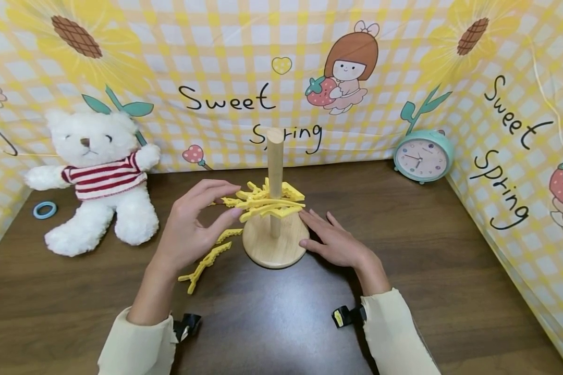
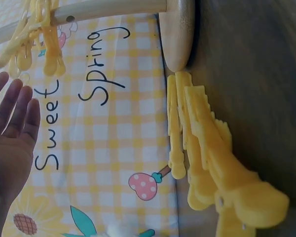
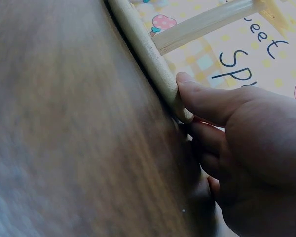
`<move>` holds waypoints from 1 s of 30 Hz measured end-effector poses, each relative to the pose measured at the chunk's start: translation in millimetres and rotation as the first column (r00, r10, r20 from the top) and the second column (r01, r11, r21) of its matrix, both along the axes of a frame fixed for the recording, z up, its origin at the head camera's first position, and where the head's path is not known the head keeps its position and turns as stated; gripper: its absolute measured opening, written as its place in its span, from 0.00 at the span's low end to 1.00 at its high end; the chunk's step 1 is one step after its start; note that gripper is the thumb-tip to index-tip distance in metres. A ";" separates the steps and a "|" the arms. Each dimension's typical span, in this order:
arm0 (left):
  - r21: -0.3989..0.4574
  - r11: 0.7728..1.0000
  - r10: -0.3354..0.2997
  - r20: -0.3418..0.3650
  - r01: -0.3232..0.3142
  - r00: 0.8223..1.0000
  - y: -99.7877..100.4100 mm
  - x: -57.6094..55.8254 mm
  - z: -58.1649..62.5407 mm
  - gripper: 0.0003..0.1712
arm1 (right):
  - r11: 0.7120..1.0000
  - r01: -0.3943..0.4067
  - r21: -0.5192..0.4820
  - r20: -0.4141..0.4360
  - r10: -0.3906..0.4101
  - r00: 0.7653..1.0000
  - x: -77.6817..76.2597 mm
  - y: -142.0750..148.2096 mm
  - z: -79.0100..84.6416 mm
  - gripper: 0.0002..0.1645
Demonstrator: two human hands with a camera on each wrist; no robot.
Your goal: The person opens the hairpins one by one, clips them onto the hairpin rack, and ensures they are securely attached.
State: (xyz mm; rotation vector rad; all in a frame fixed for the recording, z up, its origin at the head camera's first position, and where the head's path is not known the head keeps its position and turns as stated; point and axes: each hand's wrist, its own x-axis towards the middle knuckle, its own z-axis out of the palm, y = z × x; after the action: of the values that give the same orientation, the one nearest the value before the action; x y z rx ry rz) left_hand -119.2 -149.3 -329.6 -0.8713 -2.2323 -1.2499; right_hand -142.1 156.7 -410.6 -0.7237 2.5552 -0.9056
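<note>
A round wooden base with an upright post makes up the stand (image 1: 274,254) in the middle of the table. Several yellow plastic clips (image 1: 274,208) with long toothed jaws cluster around the post partway up. My left hand (image 1: 192,224) is at the left of this cluster, thumb and fingers spread around one clip's end; in the left wrist view its fingers look straight and apart from the clips. My right hand (image 1: 335,242) holds the base's right edge, thumb on the rim and fingers curled by its side. More yellow clips (image 2: 202,143) lie on the table left of the base, partly hidden by my left hand.
A white teddy bear (image 1: 105,177) in a striped shirt leans at the back left, beside a small blue ring (image 1: 45,210). A mint alarm clock (image 1: 422,156) stands at the back right. Patterned yellow cloth (image 1: 225,52) lines the table's back and sides.
</note>
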 end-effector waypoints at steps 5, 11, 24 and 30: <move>0.016 1.000 0.003 0.009 -0.003 1.000 -7.1 1.0 -4.1 0.24 | 1.000 0.003 0.010 0.000 -0.003 1.000 -0.6 0.2 -0.5 0.42; 0.008 0.999 0.040 0.041 -0.040 0.998 -19.2 2.6 -12.1 0.24 | 1.000 -0.003 0.011 -0.009 0.003 1.000 -0.6 0.7 -0.5 0.42; 0.021 0.990 0.134 0.126 -0.138 0.983 -41.1 8.3 -25.0 0.22 | 1.000 -0.006 0.006 -0.011 0.006 1.000 -0.7 1.0 0.1 0.42; -0.039 0.982 0.188 0.233 -0.184 0.954 -52.2 10.4 -28.3 0.24 | 1.000 -0.005 0.004 -0.008 0.005 1.000 -0.1 0.7 -1.3 0.42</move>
State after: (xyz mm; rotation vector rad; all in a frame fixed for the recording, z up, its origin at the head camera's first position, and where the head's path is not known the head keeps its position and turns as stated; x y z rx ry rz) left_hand -108.8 -201.5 -358.0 -0.5244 -2.4464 -1.3041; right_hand -142.1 157.5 -412.0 -0.7340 2.5605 -0.8980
